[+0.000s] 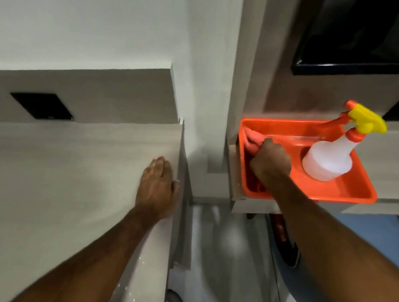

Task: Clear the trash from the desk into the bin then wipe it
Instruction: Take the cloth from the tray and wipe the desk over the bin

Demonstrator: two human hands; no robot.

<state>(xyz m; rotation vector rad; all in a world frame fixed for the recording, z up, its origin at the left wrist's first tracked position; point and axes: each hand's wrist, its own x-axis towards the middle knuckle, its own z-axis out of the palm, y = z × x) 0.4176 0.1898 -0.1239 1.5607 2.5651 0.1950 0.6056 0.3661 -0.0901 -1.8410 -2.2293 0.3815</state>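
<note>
Head view: right hand (270,160) clenches the pink cloth (252,138) inside the orange tray (337,192) at three o'clock — left hand (156,185) lies flat, released, on the desk (56,172). Risk: a snagged cloth could tip the spray bottle (328,159).

Dim, flat indoor light. Soft shadows on desk (68,174). Motion blur throughout, wide-angle bending at edges, glare on floor (226,264).
</note>
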